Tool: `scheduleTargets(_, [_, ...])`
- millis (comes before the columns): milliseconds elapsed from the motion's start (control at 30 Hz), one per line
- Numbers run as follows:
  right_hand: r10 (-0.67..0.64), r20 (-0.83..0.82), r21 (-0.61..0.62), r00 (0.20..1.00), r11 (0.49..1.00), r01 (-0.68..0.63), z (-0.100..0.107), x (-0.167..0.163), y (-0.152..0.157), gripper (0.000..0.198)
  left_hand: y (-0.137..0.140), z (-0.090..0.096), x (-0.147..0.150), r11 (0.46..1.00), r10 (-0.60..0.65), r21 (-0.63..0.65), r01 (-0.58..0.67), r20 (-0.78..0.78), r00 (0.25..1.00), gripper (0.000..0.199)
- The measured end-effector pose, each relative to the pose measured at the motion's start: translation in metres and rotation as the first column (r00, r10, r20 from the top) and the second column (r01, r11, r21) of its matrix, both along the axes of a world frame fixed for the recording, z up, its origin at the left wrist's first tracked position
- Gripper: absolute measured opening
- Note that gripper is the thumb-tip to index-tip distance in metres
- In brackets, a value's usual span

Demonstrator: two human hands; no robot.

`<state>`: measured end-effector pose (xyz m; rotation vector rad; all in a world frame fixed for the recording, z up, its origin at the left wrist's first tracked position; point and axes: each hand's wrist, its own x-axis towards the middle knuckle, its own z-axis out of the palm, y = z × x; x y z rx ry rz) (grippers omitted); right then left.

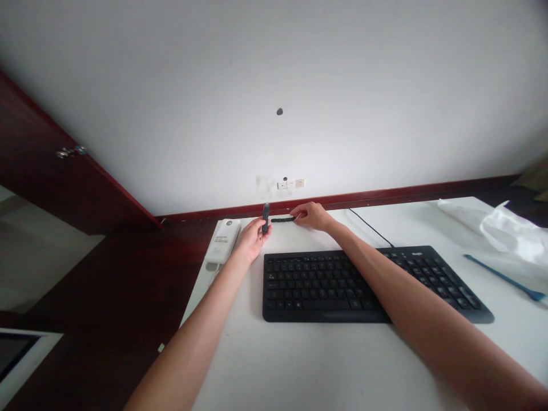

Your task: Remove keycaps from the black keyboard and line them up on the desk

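A row of small dark blocks [280,220] lies at 10 o'clock from the flat black keyboard [321,279]. The left hand [252,238] clamps its grip on a slim dark stick [266,216]; the right hand [314,216] is at the row's 3 o'clock end, grip impossible to tell.

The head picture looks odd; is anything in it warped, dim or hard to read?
In the head view, the right forearm looks stretched toward the corner, suggesting a wide lens; the wall dims toward the upper corners; the floor at left is very dark; the segmented black strip by the right hand is too small and soft for detail.
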<state>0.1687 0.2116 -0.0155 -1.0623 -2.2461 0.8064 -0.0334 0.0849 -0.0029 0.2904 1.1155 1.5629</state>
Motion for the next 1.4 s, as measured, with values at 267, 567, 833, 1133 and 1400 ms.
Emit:
scheduleTargets(267, [-0.005,-0.002,0.002,1.000,1.000,0.005,0.0001,0.0002,0.0003,0.030,-0.0012,0.0006,0.0008,1.000,-0.020,0.010,0.020,-0.024,1.000,0.012])
scheduleTargets(567, [0.000,0.008,0.041,1.000,0.999,-0.001,-0.0016,0.0004,0.0005,0.028,0.0013,0.0014,0.0009,1.000,-0.012,-0.015,0.011,-0.014,1.000,0.014])
scheduleTargets(833, [0.018,-0.017,0.026,1.000,1.000,-0.017,-0.0054,0.0007,0.0034,0.028,-0.0012,0.0044,0.0034,1.000,-0.023,-0.008,0.022,-0.035,0.999,0.012])
scheduleTargets(1133, [0.018,-0.010,0.030,1.000,0.999,-0.018,-0.0027,0.0007,0.0018,0.027,-0.0002,0.0043,0.0038,1.000,-0.002,-0.016,0.002,-0.026,1.000,0.014])
scheduleTargets(1400, [0.016,-0.008,0.043,1.000,0.999,-0.016,-0.0032,0.0013,0.0018,0.027,0.0011,0.0046,0.0041,0.999,-0.027,-0.018,0.027,-0.040,0.999,0.013])
